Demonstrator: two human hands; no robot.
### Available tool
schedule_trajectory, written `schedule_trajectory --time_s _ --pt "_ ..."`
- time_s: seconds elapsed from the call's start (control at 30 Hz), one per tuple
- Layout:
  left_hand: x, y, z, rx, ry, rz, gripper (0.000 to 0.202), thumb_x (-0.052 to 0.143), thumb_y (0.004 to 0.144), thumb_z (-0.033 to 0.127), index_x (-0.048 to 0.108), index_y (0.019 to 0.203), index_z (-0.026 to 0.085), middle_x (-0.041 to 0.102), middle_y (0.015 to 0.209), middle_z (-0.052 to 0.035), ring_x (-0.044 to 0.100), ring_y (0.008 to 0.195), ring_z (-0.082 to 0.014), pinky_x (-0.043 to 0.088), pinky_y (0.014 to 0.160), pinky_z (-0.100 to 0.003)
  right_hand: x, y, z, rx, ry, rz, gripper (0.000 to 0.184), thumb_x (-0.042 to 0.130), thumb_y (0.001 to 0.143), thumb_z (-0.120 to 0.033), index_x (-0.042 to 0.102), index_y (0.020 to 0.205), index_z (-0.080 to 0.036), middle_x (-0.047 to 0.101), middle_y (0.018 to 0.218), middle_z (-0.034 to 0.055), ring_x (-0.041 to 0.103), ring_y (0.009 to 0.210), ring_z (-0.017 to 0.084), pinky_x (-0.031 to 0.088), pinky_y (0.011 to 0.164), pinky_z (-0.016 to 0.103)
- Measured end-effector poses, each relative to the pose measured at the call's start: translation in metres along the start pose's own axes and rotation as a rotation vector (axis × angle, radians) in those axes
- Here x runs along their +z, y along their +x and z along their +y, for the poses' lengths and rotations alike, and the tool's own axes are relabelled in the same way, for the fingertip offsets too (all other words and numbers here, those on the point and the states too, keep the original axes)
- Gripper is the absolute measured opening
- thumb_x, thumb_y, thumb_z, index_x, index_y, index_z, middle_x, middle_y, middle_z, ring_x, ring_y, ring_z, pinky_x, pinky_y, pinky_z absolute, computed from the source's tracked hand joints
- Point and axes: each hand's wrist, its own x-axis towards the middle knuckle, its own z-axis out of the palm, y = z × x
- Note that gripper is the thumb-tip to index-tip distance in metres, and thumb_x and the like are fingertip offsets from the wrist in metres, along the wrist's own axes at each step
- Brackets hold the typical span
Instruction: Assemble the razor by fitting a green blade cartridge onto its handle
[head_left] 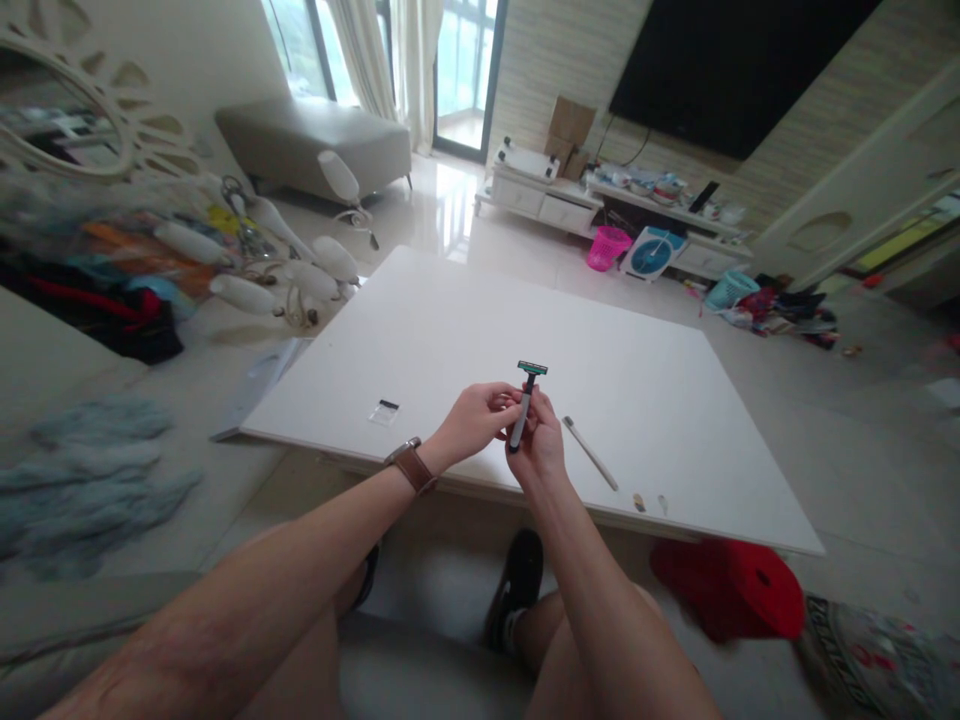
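Note:
A razor (527, 385) with a green head and a dark and grey handle stands upright in front of me, above the near edge of a white table (675, 400). My right hand (541, 448) is closed round the lower handle. My left hand (476, 420), with a brown watch strap at the wrist, pinches the handle from the left. On the tabletop just right of my hands lies a thin pale stick (590, 453). A small clear packet (384, 411) with a black strip lies to the left.
Two tiny pieces (649, 502) lie near the table's front edge. A red object (731, 588) sits on the floor under the right corner. My knees and dark shoes (517, 585) are below the table edge. Clutter and white lamp parts (277, 260) lie at left.

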Motion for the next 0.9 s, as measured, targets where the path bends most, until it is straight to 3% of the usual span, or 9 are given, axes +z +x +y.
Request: schedule_trajectory --time_s 0.4,0.9 --pt "-0.0012 0.0000 0.0045 -0.020 -0.008 0.057 0.025 0.066 0.082 0.032 0.070 0.096 0.011 0.067 0.071 -0.0029 0.065 0.060 -0.0129 0.058 0.050 -0.023 0.0005 -0.0008 -0.0001 0.031 0.018 -0.003 0.012 0.065 0.087 -0.020 0.065 0.076 -0.017 0.072 0.064 -0.0014 0.061 0.049 0.007 0.043 0.042 0.013" --pt "-0.0025 0.0001 0.0055 -0.031 0.028 0.111 0.026 0.067 0.081 0.033 0.073 0.091 0.010 0.071 0.070 -0.0059 0.067 0.058 -0.0150 0.058 0.049 -0.024 -0.0024 -0.0002 0.0012 0.047 -0.009 -0.019 0.012 0.072 0.082 -0.022 0.063 0.076 -0.018 0.069 0.062 -0.0058 0.051 0.040 0.003 0.042 0.038 0.013"
